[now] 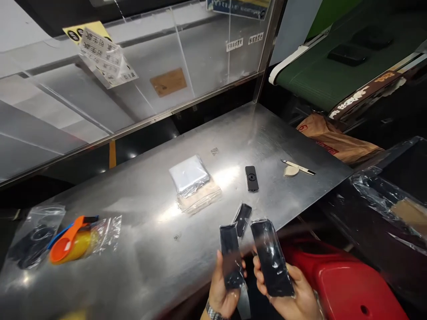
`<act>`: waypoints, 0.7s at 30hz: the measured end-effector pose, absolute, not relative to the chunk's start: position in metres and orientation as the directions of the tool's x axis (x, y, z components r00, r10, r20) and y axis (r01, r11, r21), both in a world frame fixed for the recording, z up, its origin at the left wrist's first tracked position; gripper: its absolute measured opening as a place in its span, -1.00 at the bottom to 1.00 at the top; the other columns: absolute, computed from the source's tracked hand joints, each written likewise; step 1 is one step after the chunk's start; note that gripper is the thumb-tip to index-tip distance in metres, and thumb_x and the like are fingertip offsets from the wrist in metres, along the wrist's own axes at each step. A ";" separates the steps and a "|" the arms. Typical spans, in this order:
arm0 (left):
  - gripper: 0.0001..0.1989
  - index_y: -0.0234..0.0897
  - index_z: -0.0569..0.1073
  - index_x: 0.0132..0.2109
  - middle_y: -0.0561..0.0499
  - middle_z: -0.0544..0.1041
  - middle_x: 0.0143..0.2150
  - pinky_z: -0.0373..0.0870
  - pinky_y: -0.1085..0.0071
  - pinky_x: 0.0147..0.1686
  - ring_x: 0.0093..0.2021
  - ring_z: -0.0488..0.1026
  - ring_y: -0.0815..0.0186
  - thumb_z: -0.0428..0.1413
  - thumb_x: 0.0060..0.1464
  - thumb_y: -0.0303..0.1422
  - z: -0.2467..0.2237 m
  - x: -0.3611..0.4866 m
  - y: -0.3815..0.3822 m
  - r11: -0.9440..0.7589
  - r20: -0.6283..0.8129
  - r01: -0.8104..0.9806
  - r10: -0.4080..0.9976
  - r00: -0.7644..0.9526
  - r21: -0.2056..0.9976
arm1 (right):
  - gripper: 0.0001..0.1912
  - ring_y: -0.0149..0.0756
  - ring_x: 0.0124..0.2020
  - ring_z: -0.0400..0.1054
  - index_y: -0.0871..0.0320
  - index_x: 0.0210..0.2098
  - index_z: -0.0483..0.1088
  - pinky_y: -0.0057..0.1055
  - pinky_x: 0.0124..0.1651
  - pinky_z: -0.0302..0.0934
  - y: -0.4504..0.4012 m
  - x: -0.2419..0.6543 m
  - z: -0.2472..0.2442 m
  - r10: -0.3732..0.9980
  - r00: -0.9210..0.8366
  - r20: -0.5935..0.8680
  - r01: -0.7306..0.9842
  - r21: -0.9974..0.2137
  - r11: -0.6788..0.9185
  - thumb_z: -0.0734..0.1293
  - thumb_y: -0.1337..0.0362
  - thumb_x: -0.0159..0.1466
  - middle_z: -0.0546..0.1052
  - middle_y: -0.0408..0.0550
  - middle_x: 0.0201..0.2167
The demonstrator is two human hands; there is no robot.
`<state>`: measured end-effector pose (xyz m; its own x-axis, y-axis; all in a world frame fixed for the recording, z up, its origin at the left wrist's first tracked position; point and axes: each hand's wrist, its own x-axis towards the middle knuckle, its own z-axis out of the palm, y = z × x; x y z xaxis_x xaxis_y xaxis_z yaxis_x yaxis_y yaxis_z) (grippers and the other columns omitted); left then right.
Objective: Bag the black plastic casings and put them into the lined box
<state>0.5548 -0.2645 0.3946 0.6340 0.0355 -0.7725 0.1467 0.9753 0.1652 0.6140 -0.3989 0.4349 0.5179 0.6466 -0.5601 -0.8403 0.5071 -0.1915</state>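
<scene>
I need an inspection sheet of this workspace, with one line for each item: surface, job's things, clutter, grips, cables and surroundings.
Surface: stainless steel table, shiny, with reflections.
Job's things: left black piece and right black piece, both in clear film; third black piece on the table.
Clutter: black oblong device, white bagged pack, slim knife, orange scoop.
Grips: bare left hand holds the left black piece; bare right hand holds the right black piece.
Cables: nothing seen.
Surroundings: transparent screen, green conveyor belt, brown paper bag, red stool.
</scene>
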 end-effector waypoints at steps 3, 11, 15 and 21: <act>-0.50 -0.48 0.50 -0.32 -0.13 0.49 -0.43 0.35 0.44 -0.38 -0.44 0.41 0.33 0.07 -0.07 -0.02 0.391 0.560 -0.280 0.982 -0.757 0.125 0.026 0.652 0.142 | -0.59 -0.23 -0.30 0.39 0.20 -0.24 0.49 -0.37 -0.31 0.24 -0.413 0.624 0.436 0.681 0.479 -0.554 -0.866 -0.168 0.472 0.36 0.07 -0.02 0.54 0.08 -0.26; -0.45 -0.44 0.46 -0.28 -0.11 0.47 -0.43 0.32 0.38 -0.39 -0.47 0.39 0.31 -0.01 -0.04 0.04 0.392 0.562 -0.309 0.988 -0.744 0.104 0.013 0.668 0.110 | -0.54 -0.22 -0.26 0.38 0.20 -0.10 0.42 -0.33 -0.26 0.24 -0.432 0.640 0.437 0.765 0.379 -0.520 -0.914 -0.082 0.397 0.29 0.12 0.05 0.52 0.08 -0.20; -0.44 -0.45 0.46 -0.26 -0.12 0.46 -0.43 0.32 0.40 -0.36 -0.47 0.39 0.33 -0.05 0.00 0.04 0.389 0.560 -0.311 0.990 -0.755 0.086 0.026 0.655 0.108 | -0.58 -0.22 -0.26 0.39 0.20 -0.13 0.44 -0.33 -0.25 0.24 -0.431 0.644 0.438 0.754 0.375 -0.540 -0.920 -0.113 0.376 0.29 0.13 0.06 0.53 0.07 -0.22; -0.54 -0.40 0.47 -0.29 -0.09 0.48 -0.37 0.32 0.41 -0.38 -0.42 0.40 0.33 0.01 -0.01 -0.03 0.385 0.565 -0.293 0.950 -0.823 0.071 0.225 0.521 0.305 | -0.66 -0.20 -0.25 0.40 0.19 -0.22 0.48 -0.28 -0.21 0.25 -0.423 0.649 0.428 0.687 0.358 -0.632 -0.923 -0.128 0.363 0.29 0.14 0.08 0.53 0.07 -0.21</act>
